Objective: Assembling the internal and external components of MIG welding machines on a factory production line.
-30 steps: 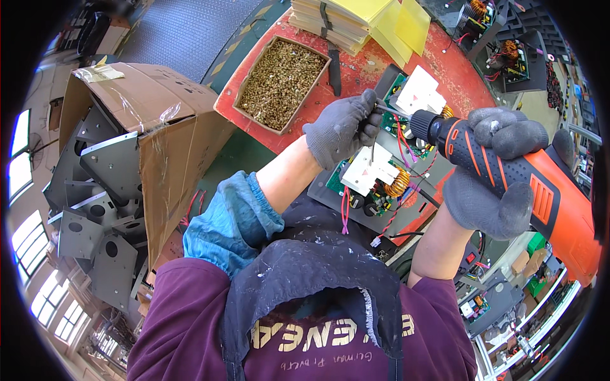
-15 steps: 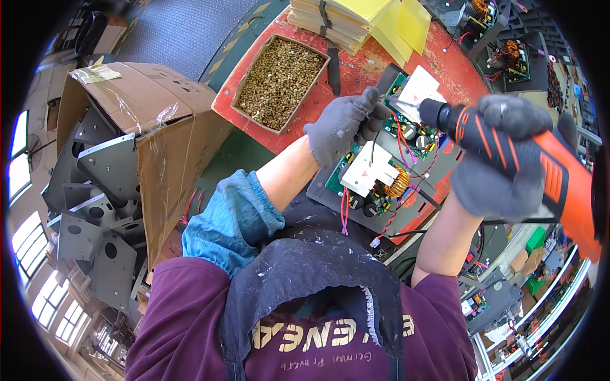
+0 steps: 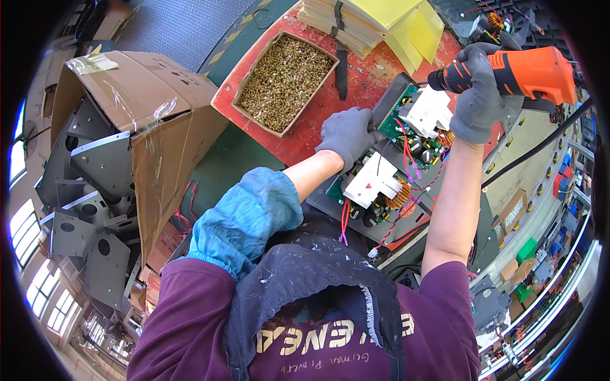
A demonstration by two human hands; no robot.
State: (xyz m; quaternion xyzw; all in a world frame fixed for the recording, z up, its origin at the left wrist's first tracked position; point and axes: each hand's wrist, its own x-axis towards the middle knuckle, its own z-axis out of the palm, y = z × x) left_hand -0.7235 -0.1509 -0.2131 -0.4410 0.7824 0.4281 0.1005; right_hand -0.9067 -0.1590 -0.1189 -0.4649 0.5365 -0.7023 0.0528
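In my right hand, gloved in grey, is an orange and black power screwdriver. Its tip points left, over the far corner of a green circuit board with a white cover piece. My left hand, also gloved, is closed at the left edge of the boards; what its fingers hold, if anything, is hidden. Nearer to me lies a second board with a white cover piece, a copper coil and red and purple wires. Both boards rest on grey metal plates.
A shallow cardboard tray full of small brass-coloured screws sits on the red table. Behind it are yellow sheets in a stack. At left, a large carton holds grey metal brackets. A black cable runs at right.
My right hand has swung the screwdriver away from me, its tip now near the far board's far corner. My left hand has moved slightly down and lies lower beside the boards.
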